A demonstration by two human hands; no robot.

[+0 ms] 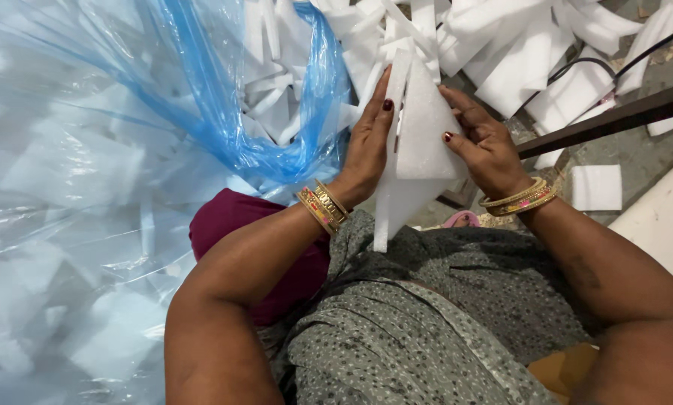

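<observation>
both hands clamped on a stack of white foam sheets (pixel 419 142), held upright between them just over the lap. left hand (pixel 366 146) flat against the stack's left face, right hand (pixel 483 146) pressing the right face, thumb on front, probably squaring the sheet edges together. lower corner of the stack pokes down below the wrists, top edges run up into the loose foam strip pile (pixel 516 45) beyond the fingertips. clear blue plastic bag (pixel 224 97) full of foam just left of the left hand, crowding that side. dark metal bar (pixel 614 116) slants close by the right wrist; some open floor (pixel 644 154) past it.
</observation>
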